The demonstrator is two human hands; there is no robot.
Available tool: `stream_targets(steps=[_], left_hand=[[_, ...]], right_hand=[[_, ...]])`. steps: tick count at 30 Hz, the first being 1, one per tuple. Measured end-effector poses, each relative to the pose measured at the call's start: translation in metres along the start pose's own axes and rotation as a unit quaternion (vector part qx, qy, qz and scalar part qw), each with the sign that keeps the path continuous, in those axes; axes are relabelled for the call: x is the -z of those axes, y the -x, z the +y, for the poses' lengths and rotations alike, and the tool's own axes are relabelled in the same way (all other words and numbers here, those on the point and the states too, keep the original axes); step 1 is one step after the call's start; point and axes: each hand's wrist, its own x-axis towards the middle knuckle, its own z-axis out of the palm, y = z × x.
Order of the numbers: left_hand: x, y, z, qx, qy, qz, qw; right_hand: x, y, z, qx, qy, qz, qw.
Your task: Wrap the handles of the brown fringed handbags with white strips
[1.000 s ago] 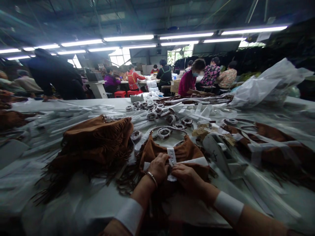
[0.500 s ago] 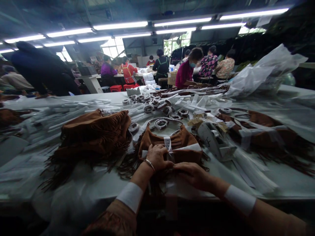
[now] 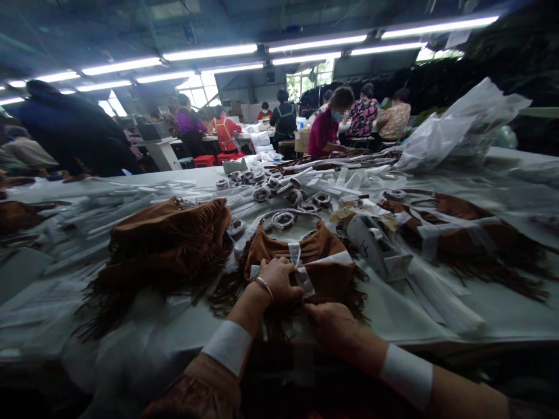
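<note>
The brown fringed bag lies at the near edge of the worktable, directly ahead of the person, with a white paper strip running up its middle and another white band crossing its front. The left hand, a bangle at its wrist, rests curled on the bag beside the strip, fingers bent onto the fabric; whether it pinches the strip cannot be determined. The right hand lies nearer, fingers folded down at the bag's lower edge, its grasp concealed by the knuckles. By judgement the wrapping of this bag is well advanced: the bands are in place, and only the securing of the strip's lower end appears outstanding. A stack of similar fringed bags sits to the left without visible banding; another banded bag lies to the right. A tape dispenser stands just right of the bag, with wrapped rings and loose white strips farther off. The bag's lower fringe and the strip's end are hidden beneath the hands, and the near foreground is dark. Other people work at far tables.
</note>
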Motion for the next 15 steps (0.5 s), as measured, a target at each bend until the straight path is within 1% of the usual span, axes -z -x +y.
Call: stream_targets(steps=[2, 4, 8, 10, 12, 15], left_hand=[[0.002, 0.0, 0.001, -0.002, -0.002, -0.013, 1.0], [0.003, 0.0, 0.001, -0.004, -0.003, -0.027, 1.0], [0.004, 0.0, 0.003, -0.007, -0.015, -0.049, 0.999], [0.003, 0.001, 0.003, -0.011, -0.025, -0.055, 0.998], [0.003, 0.001, 0.003, -0.017, -0.03, -0.06, 0.998], [0.003, 0.002, 0.003, -0.023, -0.023, -0.067, 0.997]], right_hand=[[-0.001, -0.002, -0.012, -0.014, 0.007, -0.034, 0.999], [-0.005, -0.007, -0.021, -0.01, 0.016, -0.052, 0.998], [-0.012, -0.017, -0.029, 0.031, 0.018, -0.063, 0.997], [-0.011, -0.018, -0.025, 0.06, 0.031, -0.06, 0.996], [-0.005, -0.014, -0.015, 0.075, 0.055, -0.046, 0.995], [0.006, 0.0, 0.009, 0.059, 0.07, -0.016, 0.996]])
